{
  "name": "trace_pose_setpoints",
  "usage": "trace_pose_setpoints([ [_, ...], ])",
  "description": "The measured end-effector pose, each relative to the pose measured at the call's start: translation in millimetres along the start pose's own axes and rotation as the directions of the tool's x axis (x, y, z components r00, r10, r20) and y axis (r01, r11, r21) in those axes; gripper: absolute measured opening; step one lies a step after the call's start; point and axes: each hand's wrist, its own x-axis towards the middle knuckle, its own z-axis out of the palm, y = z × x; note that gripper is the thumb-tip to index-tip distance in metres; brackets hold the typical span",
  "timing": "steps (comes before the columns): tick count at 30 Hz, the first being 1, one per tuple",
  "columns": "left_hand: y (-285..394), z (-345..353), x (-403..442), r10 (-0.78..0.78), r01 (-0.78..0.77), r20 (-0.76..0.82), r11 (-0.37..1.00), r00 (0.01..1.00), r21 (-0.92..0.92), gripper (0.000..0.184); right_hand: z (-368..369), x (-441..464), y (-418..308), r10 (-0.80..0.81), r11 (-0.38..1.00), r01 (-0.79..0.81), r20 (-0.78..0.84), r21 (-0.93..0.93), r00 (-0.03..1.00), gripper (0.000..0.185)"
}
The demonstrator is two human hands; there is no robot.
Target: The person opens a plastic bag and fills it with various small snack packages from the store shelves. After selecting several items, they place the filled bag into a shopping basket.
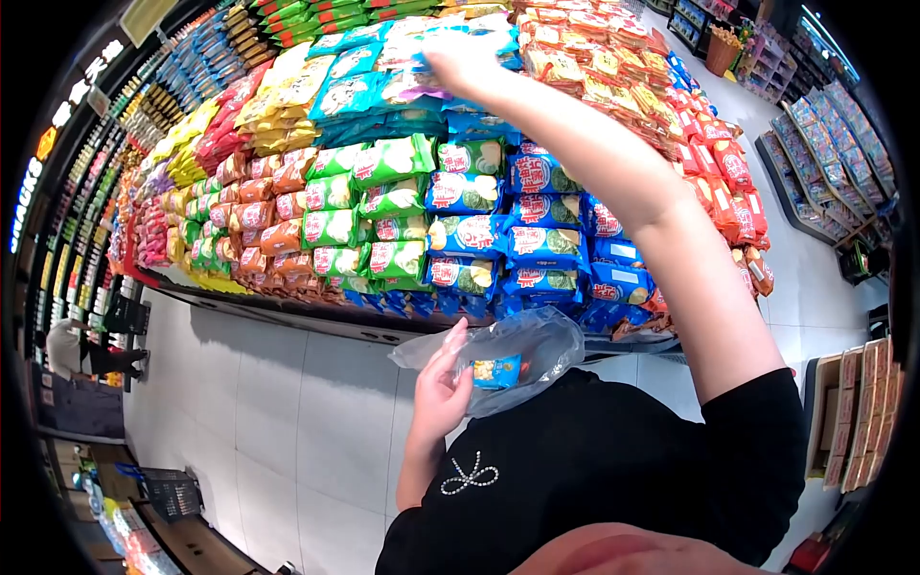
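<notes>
My left hand [442, 383] holds a clear plastic bag [551, 340] at its left side, low in front of my body. Inside the bag lies a small blue snack packet [496, 372]. My right hand [462, 63] is stretched far forward over the snack display, at a pile of light blue and white packets [402, 59]. Glare washes out its fingers, so whether it grips a packet cannot be made out. Below my right forearm are rows of green packets [393, 161] and dark blue packets [544, 240].
Red and orange packets [733, 172] fill the display's right end, yellow ones [287, 91] its left part. A magazine-like rack [829, 163] stands at right. Stacked boxes [862, 412] are nearer. On the left, a person [81, 350] is beside tall shelves; a dark basket [171, 491] sits lower.
</notes>
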Motion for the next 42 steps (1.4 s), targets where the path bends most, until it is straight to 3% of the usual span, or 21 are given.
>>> trace_pose_setpoints([
  [2, 2.0, 0.8, 1.3, 0.002, -0.002, -0.005, 1.0, 1.0, 0.02, 0.045, -8.5, -9.8, -25.3, 0.187, 0.974, -0.182, -0.02, 0.135, 0.982, 0.025],
  [3, 3.3, 1.1, 1.3, 0.003, -0.002, -0.008, 1.0, 1.0, 0.025, 0.045, -9.7, -6.9, -29.0, 0.19, 0.963, -0.211, 0.136, 0.166, 0.972, 0.048],
  [4, 5.1, 1.1, 0.2, -0.027, 0.027, -0.021, 1.0, 0.999, 0.007, 0.044, -7.6, -6.4, -31.8, 0.189, 0.962, -0.211, 0.135, 0.174, 0.973, 0.048],
  [6, 4.2, -1.7, -1.8, -0.064, 0.063, -0.041, 0.998, 0.997, -0.008, 0.044, -2.2, -8.8, -37.9, 0.177, 0.952, -0.209, 0.152, 0.226, 0.972, 0.081],
  [7, -0.6, -3.8, -2.5, -0.005, 0.006, -0.029, 0.999, 1.0, 0.037, 0.045, -4.1, -7.0, -35.5, 0.126, 0.964, -0.181, 0.262, 0.196, 0.957, 0.094],
  [8, -3.3, -4.7, -3.2, 0.053, -0.051, -0.013, 0.995, 0.999, 0.08, 0.045, 1.3, -5.1, -32.0, 0.08, 0.975, -0.131, 0.267, 0.18, 0.96, 0.095],
  [10, -1.3, -4.0, -5.4, 0.02, -0.018, -0.021, 0.996, 1.0, 0.088, 0.045, -3.0, 0.1, -29.6, 0.091, 0.976, -0.148, 0.319, 0.159, 0.943, 0.093],
  [15, -2.6, -5.8, -7.7, 0.004, -0.003, -0.049, 1.0, 0.999, 0.022, 0.046, 25.0, 9.1, -12.5, 0.07, 0.993, -0.075, 0.051, 0.091, 0.996, 0.061],
  [19, -3.0, -8.2, -6.3, 0.041, -0.039, -0.024, 0.997, 0.999, 0.068, 0.047, 22.3, 12.8, -10.9, 0.076, 0.994, -0.084, 0.114, 0.069, 0.991, 0.052],
  [22, -1.7, -7.1, -7.2, -0.007, 0.007, -0.039, 1.0, 0.999, 0.018, 0.047, 3.4, 0.5, -17.4, 0.039, 0.999, -0.04, -0.031, -0.011, 0.999, 0.043],
  [23, -3.6, -7.5, -7.2, 0.01, -0.01, -0.035, 1.0, 0.999, 0.006, 0.047, -11.8, -0.7, -14.6, -0.105, 0.97, 0.186, -0.422, 0.156, 0.901, 0.029],
  [24, -5.1, -7.7, -8.1, 0.024, -0.025, -0.033, 1.0, 0.999, -0.007, 0.048, -19.6, -3.3, -14.0, -0.139, 0.871, 0.443, -0.756, 0.215, 0.64, 0.016],
  [25, -5.7, -8.0, -8.5, 0.014, -0.015, -0.031, 1.0, 0.999, -0.01, 0.048, -22.0, 0.2, -19.2, -0.049, 0.804, 0.455, -0.72, 0.383, 0.692, 0.018],
  [28, -5.9, -8.1, -9.5, 0.052, -0.052, 0.006, 0.999, 0.999, 0.007, 0.05, -60.0, -24.1, -25.4, -0.053, 0.938, 0.21, -0.486, 0.274, 0.872, 0.014],
  [29, -4.2, -7.0, -8.7, 0.02, -0.02, -0.004, 1.0, 1.0, -0.016, 0.051, -79.1, -40.8, -30.2, -0.02, 0.916, 0.205, -0.471, 0.344, 0.882, 0.019],
  [31, -2.4, -6.9, -6.7, -0.02, 0.02, 0.002, 0.999, 1.0, -0.038, 0.051, -134.6, -82.1, -38.5, -0.058, 0.915, 0.262, -0.544, 0.306, 0.837, 0.031],
  [32, -2.5, -6.9, -4.8, -0.002, 0.002, 0.017, 1.0, 1.0, -0.025, 0.052, -133.9, -108.0, -37.7, -0.07, 0.941, 0.212, -0.461, 0.264, 0.885, 0.042],
  [33, -2.3, -6.4, -3.9, 0.014, -0.014, 0.032, 1.0, 0.999, -0.013, 0.053, -149.1, -131.2, -38.4, -0.091, 0.88, 0.313, -0.519, 0.358, 0.85, 0.038],
  [37, 5.4, -1.3, 1.8, -0.04, 0.04, 0.044, 0.999, 0.998, -0.009, 0.053, -186.2, -237.0, -55.1, -0.139, 0.686, 0.317, -0.309, 0.655, 0.941, 0.051],
  [39, -0.5, -2.8, 5.7, 0.067, -0.07, 0.061, 0.997, 0.996, 0.045, 0.053, -173.5, -273.9, -63.4, -0.137, 0.619, 0.178, -0.118, 0.765, 0.984, 0.052],
  [42, 0.0, 1.7, 9.9, 0.028, -0.03, 0.057, 0.999, 0.998, 0.037, 0.053, -125.3, -315.0, -84.2, -0.112, 0.512, -0.083, 0.162, 0.855, 0.98, 0.043],
])
